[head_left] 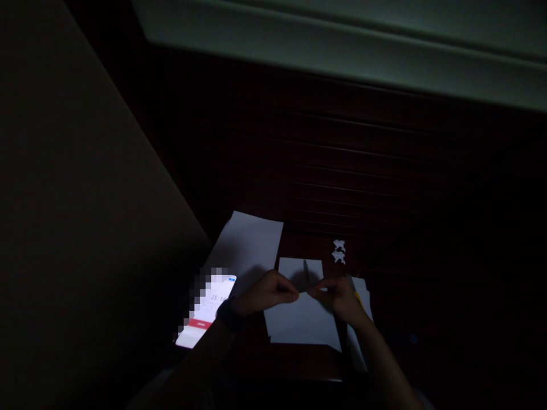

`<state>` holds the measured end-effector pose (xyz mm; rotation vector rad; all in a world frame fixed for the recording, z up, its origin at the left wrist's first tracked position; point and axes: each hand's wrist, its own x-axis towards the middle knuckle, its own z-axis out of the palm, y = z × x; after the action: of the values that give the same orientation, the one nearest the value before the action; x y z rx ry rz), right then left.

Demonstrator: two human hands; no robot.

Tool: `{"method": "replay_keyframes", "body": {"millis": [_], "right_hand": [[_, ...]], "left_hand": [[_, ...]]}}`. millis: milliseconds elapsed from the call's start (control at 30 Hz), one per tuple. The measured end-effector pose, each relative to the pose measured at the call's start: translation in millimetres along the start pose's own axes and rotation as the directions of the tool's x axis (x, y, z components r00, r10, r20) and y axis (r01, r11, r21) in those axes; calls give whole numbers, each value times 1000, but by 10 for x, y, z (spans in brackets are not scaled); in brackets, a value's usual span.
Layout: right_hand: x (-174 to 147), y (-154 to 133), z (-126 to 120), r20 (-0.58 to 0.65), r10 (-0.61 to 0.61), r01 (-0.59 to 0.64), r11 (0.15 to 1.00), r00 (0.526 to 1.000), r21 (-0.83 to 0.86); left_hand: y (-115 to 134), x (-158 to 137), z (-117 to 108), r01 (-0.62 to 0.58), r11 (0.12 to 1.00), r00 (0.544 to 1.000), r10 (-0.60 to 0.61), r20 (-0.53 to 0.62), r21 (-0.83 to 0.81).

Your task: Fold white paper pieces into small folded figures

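Note:
Above a white paper sheet (305, 324), my left hand (271, 290) pinches with thumb and index finger, a dark band on its wrist. My right hand (337, 296) makes a matching pinch, its fingertips close to those of the left. Something small seems to be held between them, too dark and tiny to make out. Just beyond the fingers, a pen (306, 270) lies on the upper part of the paper. Two small folded white paper figures (339, 251) rest on the dark table to the right of the pen.
A lit phone (207, 313) showing a timer stands by my left wrist. Larger white sheets (252, 242) lie behind it. More paper (363, 290) with a yellow item (358, 298) is partly under my right forearm. A pale wall (85, 199) borders the left; the room is dim.

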<state>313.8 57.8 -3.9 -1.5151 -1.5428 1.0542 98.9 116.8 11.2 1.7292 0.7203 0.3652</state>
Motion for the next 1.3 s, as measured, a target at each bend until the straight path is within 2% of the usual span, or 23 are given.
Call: {"method": "replay_keyframes", "body": {"millis": [133, 267, 400, 533, 600, 700, 767, 800, 833, 900, 1067, 1300], "right_hand": [[-2, 46, -102, -72, 20, -20, 1000, 997, 1], [-20, 29, -167, -93, 44, -44, 999, 995, 4], [-39, -11, -226, -106, 71, -60, 993, 992, 103], [-48, 29, -320, -177, 132, -87, 966, 975, 242], [-44, 64, -357, -212, 153, -81, 946, 965, 315], [-19, 93, -357, -267, 181, -60, 912, 947, 406], [8, 92, -307, -286, 204, -54, 888, 936, 457], [22, 88, -267, -282, 214, -56, 876, 935, 479], [36, 83, -220, -274, 223, -60, 865, 936, 498], [55, 73, -115, -245, 236, -80, 855, 940, 513], [44, 37, 40, -161, 179, -102, 912, 971, 398], [19, -27, 29, 5, 40, -40, 988, 999, 149]], "left_hand": [[41, -13, -59, 39, 999, 999, -40, -23, -17], [57, -30, -110, 95, 995, 994, -96, -46, -27], [50, -59, -166, 82, 995, 993, -86, -84, -49], [14, -62, -255, 78, 993, 981, -91, -169, -84], [-12, -37, -289, 88, 990, 959, -115, -257, -114], [-20, 13, -270, 122, 965, 872, -217, -440, -233], [12, 36, -204, 127, 914, 838, -307, -451, -386], [37, 41, -161, 121, 887, 854, -322, -409, -447], [63, 44, -116, 87, 883, 879, -286, -381, -462], [105, 44, -39, 39, 910, 909, -204, -364, -413], [72, 66, -1, 58, 950, 885, -191, -424, -307], [-24, 97, 44, 91, 988, 936, -128, -328, -125]]}}
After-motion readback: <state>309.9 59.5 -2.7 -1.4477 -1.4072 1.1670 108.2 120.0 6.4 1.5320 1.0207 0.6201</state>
